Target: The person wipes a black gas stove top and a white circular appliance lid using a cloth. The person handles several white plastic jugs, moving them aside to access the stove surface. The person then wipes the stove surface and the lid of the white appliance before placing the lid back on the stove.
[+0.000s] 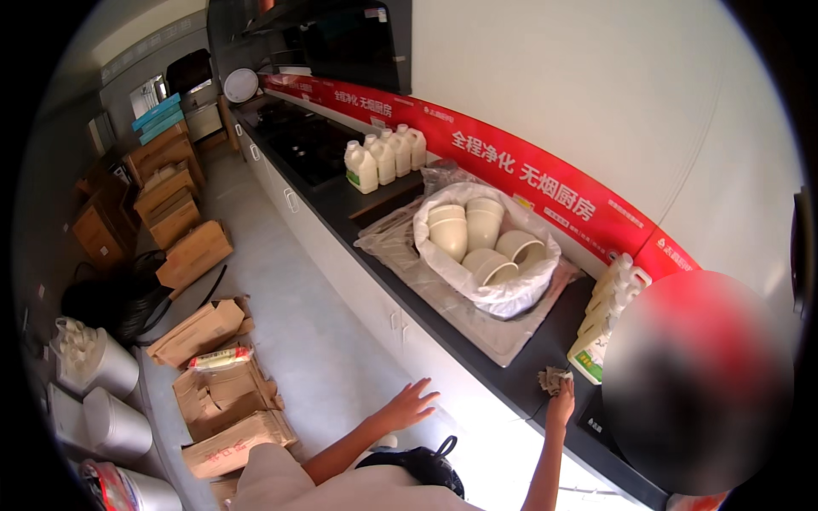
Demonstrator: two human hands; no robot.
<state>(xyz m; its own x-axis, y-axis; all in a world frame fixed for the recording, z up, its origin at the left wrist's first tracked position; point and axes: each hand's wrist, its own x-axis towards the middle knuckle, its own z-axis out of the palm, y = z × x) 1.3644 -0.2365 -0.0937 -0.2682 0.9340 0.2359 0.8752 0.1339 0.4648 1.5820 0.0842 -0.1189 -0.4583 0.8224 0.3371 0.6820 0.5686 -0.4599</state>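
Note:
My right hand (560, 404) grips a crumpled greyish-beige rag (549, 381), which rests on the dark countertop (495, 383) near its front edge. Just beyond it stand several cream plastic jugs (591, 348), partly hidden by a blurred patch. Holding nothing, my left hand (409, 406) hovers with fingers spread in front of the white cabinet doors (422, 345). Further along the counter, a white plastic sack (441, 274) contains several cream plastic pipe fittings (482, 220). It sits over a metal sink (495, 342) covered with clear film.
More cream jugs (383, 156) stand beyond the sink, before a black gas hob (300, 144). Cardboard boxes (198, 255) line the floor at left. Flattened cartons (223, 396), a black coiled hose (144, 306) and white buckets (118, 421) lie or stand nearby.

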